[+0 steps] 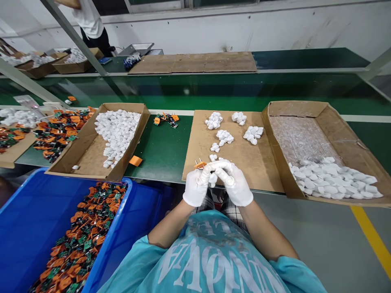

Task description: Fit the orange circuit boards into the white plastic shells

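Both my hands wear white gloves and meet at the front edge of the cardboard sheet (244, 171). My left hand (196, 189) is closed on an orange plug part (200, 165) with thin metal pins pointing up. Fingers curled, my right hand (238, 188) pinches a small white plastic piece (213, 178) against the left fingertips. Glove and piece are both white, so its exact outline is hard to make out. Just beyond the fingers lie a few loose white pieces (213, 157), and farther back on the cardboard several small white heaps (224, 136).
At left, a cardboard box (87, 156) holds white pieces; another box (308, 108) with white pieces stands at right. Below left is a blue bin (126, 195) of orange-and-green parts. An orange piece (135, 160) lies on the green bench (161, 150). A person (90, 20) stands behind.
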`<state>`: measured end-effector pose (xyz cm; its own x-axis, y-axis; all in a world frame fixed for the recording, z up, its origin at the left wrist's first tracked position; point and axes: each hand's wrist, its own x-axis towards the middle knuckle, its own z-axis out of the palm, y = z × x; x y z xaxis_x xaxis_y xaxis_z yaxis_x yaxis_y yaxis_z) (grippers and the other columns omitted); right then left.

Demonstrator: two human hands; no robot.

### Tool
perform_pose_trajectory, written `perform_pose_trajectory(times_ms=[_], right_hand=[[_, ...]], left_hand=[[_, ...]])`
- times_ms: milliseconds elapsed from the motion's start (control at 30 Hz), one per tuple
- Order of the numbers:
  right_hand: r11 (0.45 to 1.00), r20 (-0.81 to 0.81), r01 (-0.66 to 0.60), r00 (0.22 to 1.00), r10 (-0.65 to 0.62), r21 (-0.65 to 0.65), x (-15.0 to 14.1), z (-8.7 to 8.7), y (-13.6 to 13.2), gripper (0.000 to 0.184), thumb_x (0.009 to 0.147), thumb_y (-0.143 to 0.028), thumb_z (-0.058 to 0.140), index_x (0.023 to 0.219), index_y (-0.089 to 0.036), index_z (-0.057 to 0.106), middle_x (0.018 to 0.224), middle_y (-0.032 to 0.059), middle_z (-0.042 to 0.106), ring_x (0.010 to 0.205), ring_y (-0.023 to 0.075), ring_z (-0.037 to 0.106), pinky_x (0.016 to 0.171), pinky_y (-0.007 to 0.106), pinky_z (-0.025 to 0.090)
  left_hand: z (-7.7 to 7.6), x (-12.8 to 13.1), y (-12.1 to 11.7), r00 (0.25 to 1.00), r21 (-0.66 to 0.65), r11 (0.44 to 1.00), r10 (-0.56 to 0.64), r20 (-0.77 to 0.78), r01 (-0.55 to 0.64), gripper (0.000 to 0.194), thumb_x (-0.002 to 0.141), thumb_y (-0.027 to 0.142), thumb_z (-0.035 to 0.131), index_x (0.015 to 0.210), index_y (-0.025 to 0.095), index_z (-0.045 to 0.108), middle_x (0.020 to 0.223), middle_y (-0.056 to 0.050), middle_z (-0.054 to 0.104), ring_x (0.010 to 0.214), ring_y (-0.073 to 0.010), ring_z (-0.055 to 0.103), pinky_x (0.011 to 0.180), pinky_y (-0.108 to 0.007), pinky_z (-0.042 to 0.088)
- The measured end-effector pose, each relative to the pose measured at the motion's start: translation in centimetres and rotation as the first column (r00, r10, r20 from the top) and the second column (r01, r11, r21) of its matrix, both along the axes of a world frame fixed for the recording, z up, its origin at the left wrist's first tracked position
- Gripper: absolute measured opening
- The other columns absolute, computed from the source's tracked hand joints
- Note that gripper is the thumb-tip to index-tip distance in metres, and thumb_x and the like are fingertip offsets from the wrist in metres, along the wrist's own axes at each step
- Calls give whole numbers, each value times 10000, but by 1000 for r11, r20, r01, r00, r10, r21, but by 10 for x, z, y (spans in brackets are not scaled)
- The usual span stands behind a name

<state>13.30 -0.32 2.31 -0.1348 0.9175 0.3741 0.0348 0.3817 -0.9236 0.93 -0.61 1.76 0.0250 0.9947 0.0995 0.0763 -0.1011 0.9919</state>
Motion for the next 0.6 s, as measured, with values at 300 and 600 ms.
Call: perform_pose_trajectory(times_ms=[300, 600], right_hand=[[853, 363, 42, 893, -265, 520, 11, -14, 2, 306, 865, -337, 635, 1160, -269, 596, 1085, 59, 724, 1000, 213, 695, 878, 392, 570], [944, 246, 37, 961, -123, 327, 5, -6, 0, 225, 829, -347, 661, 1030, -252, 626, 1080, 52, 725, 978, 222, 697, 857, 401, 563]], left_hand=[[9, -6, 6, 980, -359, 917, -128, 153, 176, 733, 629, 903, 389, 431, 197, 395, 388, 14, 388, 398, -87, 338, 404, -254, 289], [-5, 7, 5, 889, -357, 870, -174, 424, 341, 722, 575, 872, 522, 515, 153, 547, 501, -22, 517, 471, -107, 450, 443, -250, 364]])
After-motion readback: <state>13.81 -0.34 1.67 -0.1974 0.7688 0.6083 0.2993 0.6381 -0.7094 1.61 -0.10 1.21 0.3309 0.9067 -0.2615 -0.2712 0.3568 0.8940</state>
